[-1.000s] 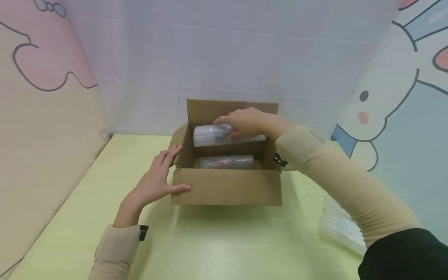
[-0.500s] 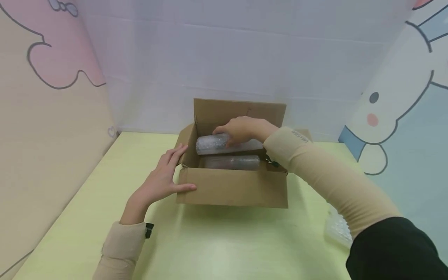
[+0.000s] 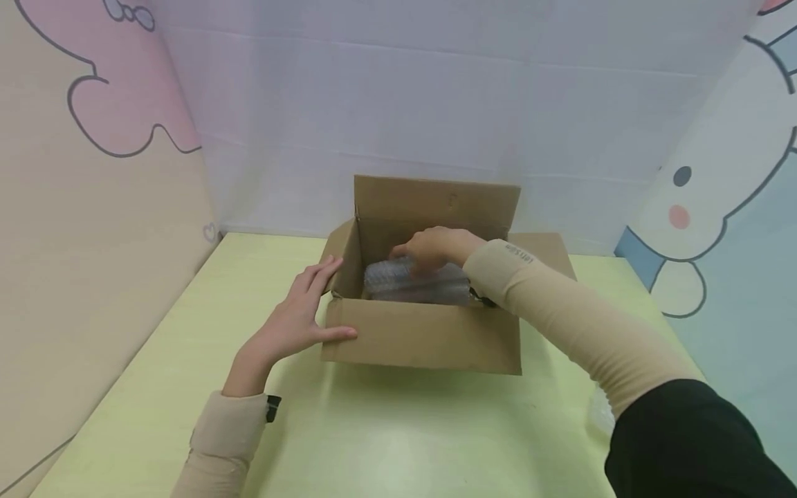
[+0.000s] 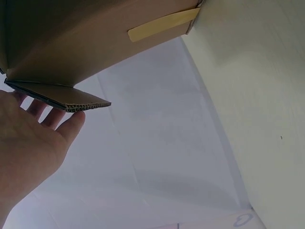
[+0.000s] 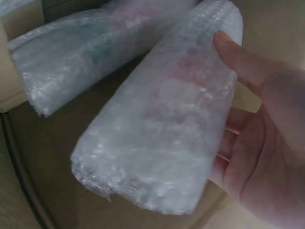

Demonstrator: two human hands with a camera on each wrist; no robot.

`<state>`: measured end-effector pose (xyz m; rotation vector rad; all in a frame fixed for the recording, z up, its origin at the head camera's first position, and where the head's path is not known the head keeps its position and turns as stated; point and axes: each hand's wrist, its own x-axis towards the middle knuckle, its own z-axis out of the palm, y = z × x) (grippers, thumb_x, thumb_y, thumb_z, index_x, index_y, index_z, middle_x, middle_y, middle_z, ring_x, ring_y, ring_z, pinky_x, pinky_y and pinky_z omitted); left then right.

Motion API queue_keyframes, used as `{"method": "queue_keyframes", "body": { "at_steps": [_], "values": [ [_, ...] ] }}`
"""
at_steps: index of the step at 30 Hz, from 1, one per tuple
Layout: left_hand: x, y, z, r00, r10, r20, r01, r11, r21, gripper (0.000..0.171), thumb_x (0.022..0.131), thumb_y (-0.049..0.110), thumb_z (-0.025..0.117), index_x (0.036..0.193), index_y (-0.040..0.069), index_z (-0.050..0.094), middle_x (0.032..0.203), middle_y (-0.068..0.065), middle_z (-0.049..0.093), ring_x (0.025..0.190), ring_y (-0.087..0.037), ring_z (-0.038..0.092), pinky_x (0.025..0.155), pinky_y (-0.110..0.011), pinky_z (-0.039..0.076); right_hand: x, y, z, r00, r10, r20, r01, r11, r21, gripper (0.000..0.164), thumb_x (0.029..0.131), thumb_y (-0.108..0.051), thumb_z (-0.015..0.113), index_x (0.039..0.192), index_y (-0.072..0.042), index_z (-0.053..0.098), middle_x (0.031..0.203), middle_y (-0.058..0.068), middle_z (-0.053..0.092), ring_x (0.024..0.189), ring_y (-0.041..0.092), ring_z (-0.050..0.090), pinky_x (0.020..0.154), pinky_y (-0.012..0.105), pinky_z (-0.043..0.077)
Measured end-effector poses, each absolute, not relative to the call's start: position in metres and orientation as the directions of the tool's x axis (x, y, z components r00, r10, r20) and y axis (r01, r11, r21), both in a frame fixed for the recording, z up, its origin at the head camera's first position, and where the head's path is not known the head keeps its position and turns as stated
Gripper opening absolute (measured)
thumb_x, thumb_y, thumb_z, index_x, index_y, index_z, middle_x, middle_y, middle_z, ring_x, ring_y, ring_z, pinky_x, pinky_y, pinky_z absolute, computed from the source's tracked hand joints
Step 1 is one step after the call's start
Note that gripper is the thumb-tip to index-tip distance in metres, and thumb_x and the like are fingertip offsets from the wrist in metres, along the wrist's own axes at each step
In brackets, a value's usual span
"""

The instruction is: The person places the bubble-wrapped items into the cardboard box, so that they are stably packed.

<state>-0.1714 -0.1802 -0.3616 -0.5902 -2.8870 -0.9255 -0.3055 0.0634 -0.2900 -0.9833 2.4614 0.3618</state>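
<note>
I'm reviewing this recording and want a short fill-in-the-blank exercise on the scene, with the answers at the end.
1. The right hand grips a bundle wrapped in clear ____.
2. That bundle is inside an open box made of ____.
3. The left hand touches the box's side flap on the person's ____.
4. Printed lettering shows on the beige sleeve of the ____ arm.

Missing words: bubble wrap; cardboard; left; right.
</note>
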Motion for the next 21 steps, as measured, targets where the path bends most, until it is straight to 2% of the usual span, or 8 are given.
{"method": "queue_keyframes", "body": {
  "at_steps": [4,6,10,15,21],
  "values": [
    [-0.17,-0.18,-0.359,-0.919,0.359,0.161,0.388,0.758,0.524,0.113,0.07,0.065,0.075,0.156,0.034,0.009,0.162,-0.001,0.014,0.146,-0.028,0.02,0.096,-0.061,0.044,-0.306,0.067,-0.299,-0.641,-0.558,-0.527,-0.677,0.734,0.046,0.06,0.098,-0.024,0.056,0.152,-0.029,0.031,0.138,0.007,0.057,0.083,0.016,0.054,0.08,0.035,0.047],
    [-0.17,-0.181,-0.356,-0.916,0.37,0.155,0.395,0.764,0.51,0.113,0.07,0.067,0.074,0.156,0.032,0.009,0.162,-0.001,0.014,0.146,-0.028,0.02,0.096,-0.061,0.045,-0.307,0.069,-0.302,-0.64,-0.556,-0.531,-0.669,0.743,0.027,0.061,0.098,-0.022,0.057,0.152,-0.029,0.03,0.135,0.008,0.058,0.078,0.015,0.05,0.076,0.034,0.045],
    [-0.17,-0.183,-0.349,-0.912,0.39,0.13,0.399,0.764,0.507,0.113,0.07,0.067,0.073,0.157,0.027,0.012,0.161,-0.003,0.015,0.145,-0.028,0.022,0.097,-0.059,0.045,-0.307,0.072,-0.305,-0.63,-0.577,-0.519,-0.678,0.735,0.006,0.065,0.096,-0.022,0.062,0.152,-0.026,0.03,0.128,0.009,0.062,0.078,0.013,0.052,0.078,0.032,0.047],
    [-0.174,-0.185,-0.337,-0.916,0.394,0.074,0.374,0.77,0.516,0.106,0.074,0.064,0.072,0.156,0.024,0.018,0.161,-0.004,0.017,0.144,-0.028,0.023,0.098,-0.059,0.044,-0.307,0.073,-0.307,-0.633,-0.582,-0.51,-0.673,0.739,-0.008,0.067,0.095,-0.021,0.062,0.153,-0.025,0.029,0.119,0.01,0.066,0.068,0.012,0.046,0.071,0.03,0.044],
    [-0.182,-0.183,-0.326,-0.92,0.387,0.063,0.368,0.798,0.477,0.1,0.075,0.067,0.07,0.152,0.021,0.027,0.15,-0.004,0.03,0.132,-0.026,0.033,0.087,-0.052,0.05,-0.309,0.074,-0.309,-0.636,-0.593,-0.494,-0.678,0.735,-0.01,0.067,0.095,-0.019,0.063,0.153,-0.024,0.03,0.109,0.011,0.067,0.065,0.013,0.043,0.065,0.03,0.041]
  ]
}}
